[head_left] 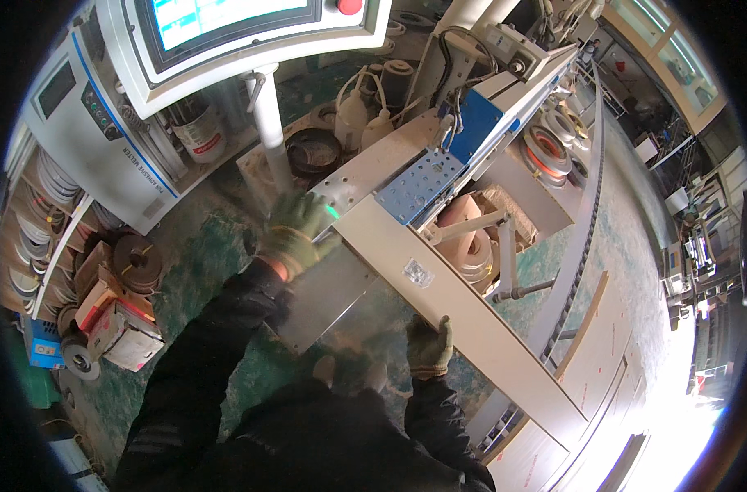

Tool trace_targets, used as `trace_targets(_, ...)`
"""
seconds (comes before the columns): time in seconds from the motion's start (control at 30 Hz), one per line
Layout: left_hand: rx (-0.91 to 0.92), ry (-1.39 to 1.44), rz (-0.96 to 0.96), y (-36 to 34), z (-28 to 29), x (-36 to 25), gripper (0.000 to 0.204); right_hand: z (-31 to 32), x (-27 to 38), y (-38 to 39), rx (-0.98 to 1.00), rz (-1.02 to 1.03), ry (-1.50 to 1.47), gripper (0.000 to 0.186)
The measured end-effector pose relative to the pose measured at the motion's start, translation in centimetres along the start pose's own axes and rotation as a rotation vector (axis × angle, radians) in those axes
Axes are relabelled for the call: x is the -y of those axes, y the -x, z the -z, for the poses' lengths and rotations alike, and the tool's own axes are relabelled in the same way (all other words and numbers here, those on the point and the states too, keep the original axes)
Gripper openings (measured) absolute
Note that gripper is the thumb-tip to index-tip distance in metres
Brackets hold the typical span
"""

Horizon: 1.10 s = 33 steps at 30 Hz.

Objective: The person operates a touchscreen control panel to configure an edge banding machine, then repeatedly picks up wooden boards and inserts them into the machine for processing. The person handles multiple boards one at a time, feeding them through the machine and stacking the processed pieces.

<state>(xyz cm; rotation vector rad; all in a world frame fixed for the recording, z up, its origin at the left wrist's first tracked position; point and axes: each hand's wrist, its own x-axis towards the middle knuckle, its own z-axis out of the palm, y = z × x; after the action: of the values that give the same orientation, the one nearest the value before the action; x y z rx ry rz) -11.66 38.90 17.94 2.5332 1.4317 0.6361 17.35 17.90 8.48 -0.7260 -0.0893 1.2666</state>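
A long, narrow, pale board (464, 316) slants from the machine's metal plate down to the lower right, with a small silvery label (417, 273) on its face. My right hand (429, 348), in a greenish knit glove, grips the board's near edge, thumb on top and fingers hidden beneath. Beside the board's upper left end, over the metal plate (320, 299), is my gloved left hand (298, 230). It is smeared by motion, but its fingers look stretched and apart, with nothing seen in them. A small green light falls near that end of the board.
A blue perforated guard (420, 185) adjoins the board's far side. Ahead stands a control screen (226, 29) with a red button (350, 6) on a post. At left are a grey cabinet (103, 131), edging rolls (136, 262) and cartons (123, 332). More boards (599, 369) lie at right beyond a chain rail (583, 238).
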Motion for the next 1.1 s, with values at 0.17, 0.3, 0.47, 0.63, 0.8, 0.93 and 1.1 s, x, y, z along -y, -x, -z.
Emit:
trace_targets(0.17,-0.048,-0.193,0.093,0.0,-1.0,1.4,0.080,-0.1,-0.8,-0.8,-0.031,-0.018,-0.020,0.048)
trace_targets(0.3,-0.017,-0.137,0.087,0.0,-1.1,1.6,0.080,-1.3,-0.4,-1.3,0.020,-0.007,-0.074,0.037)
trace_targets(0.47,-0.062,-0.223,0.056,-0.1,-0.8,1.2,0.079,-2.3,0.0,-2.3,-0.027,0.053,-0.055,0.039)
trace_targets(0.63,0.020,-0.146,0.105,-0.4,-0.5,1.0,0.080,-2.2,0.4,-3.9,0.007,0.071,-0.088,0.040)
trace_targets(0.8,-0.031,-0.247,0.068,-0.5,-0.2,0.7,0.079,-2.1,1.7,-6.1,0.000,0.094,-0.119,0.038)
trace_targets(0.93,-0.003,-0.184,0.104,-0.7,-0.2,0.6,0.078,-2.2,3.1,-8.3,0.023,0.076,-0.139,0.036)
trace_targets(1.1,0.070,-0.182,0.142,-0.8,-0.1,0.7,0.083,-2.5,4.3,-11.1,-0.073,0.168,0.030,0.043)
